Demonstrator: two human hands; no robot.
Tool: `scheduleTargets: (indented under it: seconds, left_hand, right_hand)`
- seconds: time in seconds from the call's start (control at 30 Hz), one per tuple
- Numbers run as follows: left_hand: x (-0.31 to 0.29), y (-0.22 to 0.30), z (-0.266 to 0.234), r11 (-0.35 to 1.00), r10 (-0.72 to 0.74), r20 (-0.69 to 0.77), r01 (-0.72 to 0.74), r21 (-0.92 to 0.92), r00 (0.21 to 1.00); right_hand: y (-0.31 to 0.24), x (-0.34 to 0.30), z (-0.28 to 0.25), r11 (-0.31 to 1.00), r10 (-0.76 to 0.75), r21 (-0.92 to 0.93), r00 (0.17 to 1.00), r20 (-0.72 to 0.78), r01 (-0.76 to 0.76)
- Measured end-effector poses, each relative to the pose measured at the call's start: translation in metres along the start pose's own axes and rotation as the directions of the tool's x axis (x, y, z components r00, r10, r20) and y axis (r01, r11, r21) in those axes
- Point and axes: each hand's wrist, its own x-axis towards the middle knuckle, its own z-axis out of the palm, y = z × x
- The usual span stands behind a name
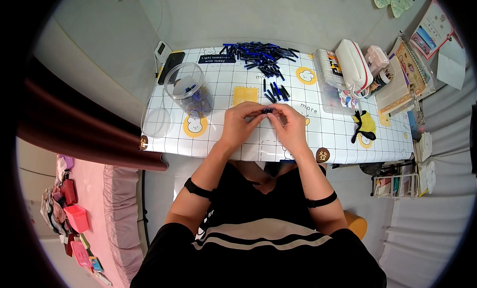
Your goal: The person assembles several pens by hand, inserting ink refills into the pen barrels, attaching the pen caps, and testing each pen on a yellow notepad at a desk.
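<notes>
Since the tabletop (343,144)'s near edge ran under both forearms, the hands worked just inside it, roughly mid-width. Open grid surface lay to the right, between the right hand (289,124) and the black-and-yellow cloth item (366,125). Left side was tighter: clear jar (204,105) near the left hand (242,123), its round clear lid (156,124) further out by the left edge. Far side was bounded by a heap of blue and black sticks (256,52) close to the back edge; a small loose group of sticks (277,92) lay just beyond the fingers. Right end carried a clear box (334,103) and white pouch (354,64).

Hands: both nearly closed, fingertips together, pinching a small dark piece (268,110) between them, in front of the loose group. Couldn't tell exact shape or count; fingers covered most of it.
</notes>
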Motion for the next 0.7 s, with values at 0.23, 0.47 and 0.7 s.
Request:
scheduleTargets:
  seconds: [0.23,0.47,0.7]
  left_hand:
    - [-0.0001,-0.0012,0.0003,1.0,-0.022,-0.008,0.022,0.0,1.0]
    - [0.0001,-0.004,0.0008,1.0,0.017,-0.016,-0.017,-0.021,1.0]
    - [0.0003,-0.0061,0.0024,1.0,-0.012,-0.015,0.011,-0.027,1.0]
  right_hand:
    - [-0.0007,-0.0002,0.001,0.999,0.008,-0.039,1.0,-0.01,-0.008]
    - [0.0023,-0.0021,0.0034,0.998,0.067,0.018,0.996,-0.053,-0.066]
    - [0.0007,-0.0019,0.0032,0.998,0.053,-0.03,0.996,-0.078,-0.055]
